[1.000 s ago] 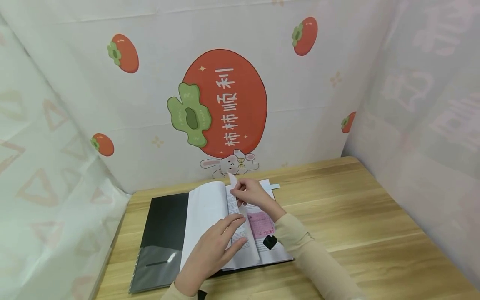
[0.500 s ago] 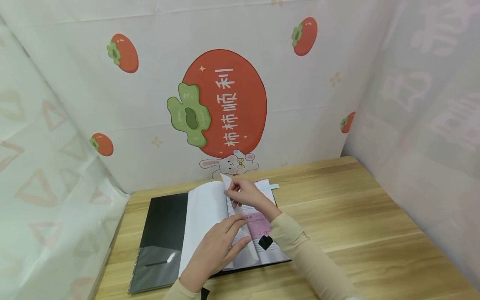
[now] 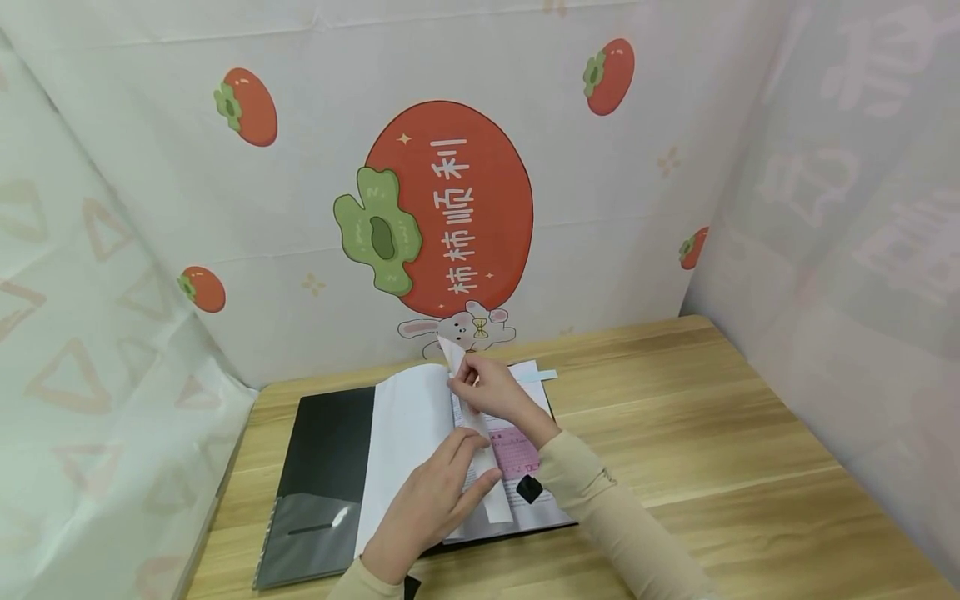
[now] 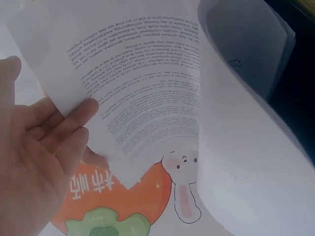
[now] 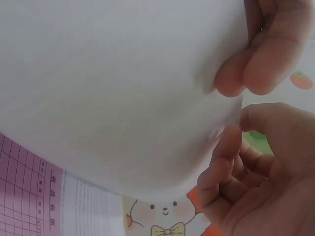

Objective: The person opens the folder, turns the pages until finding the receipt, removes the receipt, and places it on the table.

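Wooden table (image 3: 697, 442) below; right hand (image 3: 489, 389) pinches a page (image 5: 118, 98), left hand (image 3: 431, 498), relaxed, touches it.

The lifted page (image 5: 108, 98) hides part of the pink slip (image 5: 24, 191), which the right wrist view's edge also cuts. In the head view, the print (image 3: 551, 500) on the right side of the black folder (image 3: 330, 442) is too small for reading. Below this folder, the sleeves (image 3: 625, 521) and the desk (image 3: 750, 467) are cut off.

The paper sheet (image 5: 108, 98) looks matt, the plastic folder (image 3: 330, 446) glossy.
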A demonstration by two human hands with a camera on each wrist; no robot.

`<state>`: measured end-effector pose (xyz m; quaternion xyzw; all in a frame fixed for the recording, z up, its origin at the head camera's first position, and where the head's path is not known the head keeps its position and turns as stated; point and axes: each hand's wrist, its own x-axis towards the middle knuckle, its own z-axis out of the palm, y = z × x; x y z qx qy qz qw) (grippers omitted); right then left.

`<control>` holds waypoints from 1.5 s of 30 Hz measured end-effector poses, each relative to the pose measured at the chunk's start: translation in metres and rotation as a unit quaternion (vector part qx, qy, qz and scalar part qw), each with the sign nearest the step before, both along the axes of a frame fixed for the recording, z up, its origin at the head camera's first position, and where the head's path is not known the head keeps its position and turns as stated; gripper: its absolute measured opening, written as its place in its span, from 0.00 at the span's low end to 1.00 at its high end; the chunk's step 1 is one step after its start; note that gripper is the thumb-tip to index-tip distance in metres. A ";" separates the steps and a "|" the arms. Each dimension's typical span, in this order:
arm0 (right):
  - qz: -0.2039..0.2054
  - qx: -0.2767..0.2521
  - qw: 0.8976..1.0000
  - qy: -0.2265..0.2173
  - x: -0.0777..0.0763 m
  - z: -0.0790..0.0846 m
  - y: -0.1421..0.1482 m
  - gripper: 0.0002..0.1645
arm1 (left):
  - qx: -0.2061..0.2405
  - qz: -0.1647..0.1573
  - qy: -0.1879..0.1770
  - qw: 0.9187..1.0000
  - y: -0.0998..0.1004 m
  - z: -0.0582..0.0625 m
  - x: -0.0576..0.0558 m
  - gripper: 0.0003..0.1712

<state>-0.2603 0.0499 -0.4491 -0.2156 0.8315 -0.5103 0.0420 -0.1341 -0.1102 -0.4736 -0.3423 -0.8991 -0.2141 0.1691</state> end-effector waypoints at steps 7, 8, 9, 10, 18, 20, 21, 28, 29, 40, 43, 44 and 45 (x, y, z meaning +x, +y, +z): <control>0.006 0.002 0.999 0.036 0.000 -0.002 0.006 0.14 | 0.001 0.003 -0.011 1.000 -0.001 -0.001 0.002 0.23; 0.000 0.002 0.999 0.035 0.000 -0.003 0.009 0.15 | 0.001 0.006 -0.012 1.000 -0.002 -0.001 0.002 0.23; -0.011 0.003 0.999 0.034 -0.001 -0.004 0.012 0.15 | 0.002 0.011 -0.013 1.000 -0.003 -0.001 0.003 0.23; -0.023 0.003 0.999 0.032 -0.001 -0.006 0.015 0.15 | 0.002 0.016 -0.016 1.000 -0.004 -0.001 0.004 0.22; -0.074 0.018 0.997 0.018 -0.013 -0.037 0.051 0.12 | 0.011 0.068 -0.062 0.996 -0.023 -0.004 0.012 0.21; -0.080 0.023 0.996 0.015 -0.016 -0.046 0.060 0.12 | 0.018 0.077 -0.073 0.994 -0.029 -0.007 0.013 0.20; -0.084 0.028 0.996 0.013 -0.018 -0.051 0.065 0.12 | 0.024 0.083 -0.079 0.993 -0.033 -0.008 0.014 0.20; -0.134 0.056 0.989 -0.032 -0.022 -0.072 0.097 0.12 | 0.056 0.145 -0.109 0.982 -0.062 -0.016 0.018 0.16; -0.140 0.057 0.988 -0.034 -0.023 -0.075 0.100 0.12 | 0.058 0.154 -0.112 0.980 -0.066 -0.017 0.018 0.16; -0.175 0.060 0.981 -0.055 -0.019 -0.090 0.111 0.11 | 0.066 0.189 -0.145 0.969 -0.088 -0.033 0.021 0.13; -0.182 0.058 0.979 -0.067 -0.018 -0.089 0.111 0.11 | 0.064 0.202 -0.163 0.964 -0.092 -0.035 0.021 0.16; -0.184 0.057 0.979 -0.072 -0.018 -0.089 0.111 0.12 | 0.062 0.207 -0.172 0.961 -0.093 -0.036 0.021 0.17; -0.185 0.057 0.978 -0.078 -0.018 -0.089 0.111 0.12 | 0.059 0.213 -0.182 0.958 -0.095 -0.037 0.020 0.18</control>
